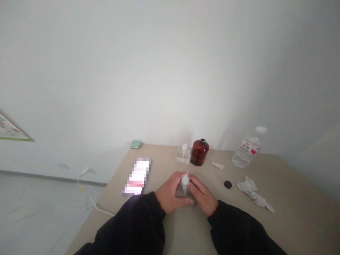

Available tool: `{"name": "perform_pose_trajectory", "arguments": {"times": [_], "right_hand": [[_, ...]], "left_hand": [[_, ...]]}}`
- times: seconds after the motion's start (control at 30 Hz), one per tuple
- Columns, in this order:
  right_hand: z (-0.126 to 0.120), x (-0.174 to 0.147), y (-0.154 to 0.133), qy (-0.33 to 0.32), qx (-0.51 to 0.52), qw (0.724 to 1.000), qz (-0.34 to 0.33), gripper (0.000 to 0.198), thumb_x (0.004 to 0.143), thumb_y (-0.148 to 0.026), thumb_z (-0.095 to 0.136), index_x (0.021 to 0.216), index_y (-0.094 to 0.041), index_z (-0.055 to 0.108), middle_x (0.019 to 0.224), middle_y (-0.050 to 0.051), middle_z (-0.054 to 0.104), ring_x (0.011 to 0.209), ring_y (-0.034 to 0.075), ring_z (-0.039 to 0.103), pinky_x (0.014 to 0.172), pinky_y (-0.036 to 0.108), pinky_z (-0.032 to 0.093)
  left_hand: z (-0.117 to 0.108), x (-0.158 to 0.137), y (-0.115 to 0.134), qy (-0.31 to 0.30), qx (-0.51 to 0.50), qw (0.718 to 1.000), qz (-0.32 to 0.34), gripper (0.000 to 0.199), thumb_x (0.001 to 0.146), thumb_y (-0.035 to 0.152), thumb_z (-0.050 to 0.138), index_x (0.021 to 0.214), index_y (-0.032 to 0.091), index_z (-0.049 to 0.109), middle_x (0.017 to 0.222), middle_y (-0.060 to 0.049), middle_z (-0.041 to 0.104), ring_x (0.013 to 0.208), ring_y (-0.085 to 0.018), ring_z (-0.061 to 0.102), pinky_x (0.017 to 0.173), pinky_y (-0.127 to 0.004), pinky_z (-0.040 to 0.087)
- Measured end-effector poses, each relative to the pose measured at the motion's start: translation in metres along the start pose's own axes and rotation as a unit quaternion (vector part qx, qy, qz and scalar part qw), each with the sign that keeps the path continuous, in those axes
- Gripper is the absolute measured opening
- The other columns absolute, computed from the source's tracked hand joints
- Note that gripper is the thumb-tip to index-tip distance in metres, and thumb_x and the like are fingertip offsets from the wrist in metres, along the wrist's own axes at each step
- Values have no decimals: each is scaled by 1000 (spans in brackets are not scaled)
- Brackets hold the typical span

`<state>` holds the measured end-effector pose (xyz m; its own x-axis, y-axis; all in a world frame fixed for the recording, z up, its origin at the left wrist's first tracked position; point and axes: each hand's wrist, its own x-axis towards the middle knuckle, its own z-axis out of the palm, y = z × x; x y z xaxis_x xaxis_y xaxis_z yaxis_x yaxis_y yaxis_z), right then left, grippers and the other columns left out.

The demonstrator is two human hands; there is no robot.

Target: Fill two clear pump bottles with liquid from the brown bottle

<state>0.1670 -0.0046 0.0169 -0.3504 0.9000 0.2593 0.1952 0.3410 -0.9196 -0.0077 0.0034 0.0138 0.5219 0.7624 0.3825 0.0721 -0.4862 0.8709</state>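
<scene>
While both hands closed around the small clear pump bottle [185, 189] at the table's [292, 219] near middle, left hand [170, 193] clamped its body and right hand [203, 194] pinched beside the pump; best done upright, turning gently.

We are seeing bare table [292, 219] lying open to our right and near us. Ahead, a brown bottle [199, 152] and small clear bottle [184, 154] are standing close together; a water bottle [248, 148], black cap [227, 184] and crumpled tissue [253, 193] are crowding the right.
</scene>
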Motion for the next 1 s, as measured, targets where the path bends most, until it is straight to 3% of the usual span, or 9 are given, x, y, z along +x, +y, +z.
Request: {"name": "perform_pose_trajectory", "arguments": {"times": [1.0], "right_hand": [[0,-1,1,-4,-7,1000,6,37,93,-47,42,107,-20,62,105,7,62,103,24,57,94,38,43]], "left_hand": [[0,-1,2,3,1,1000,-11,77,66,22,79,132,20,41,124,-9,52,114,-28,51,100,-43,40]]}}
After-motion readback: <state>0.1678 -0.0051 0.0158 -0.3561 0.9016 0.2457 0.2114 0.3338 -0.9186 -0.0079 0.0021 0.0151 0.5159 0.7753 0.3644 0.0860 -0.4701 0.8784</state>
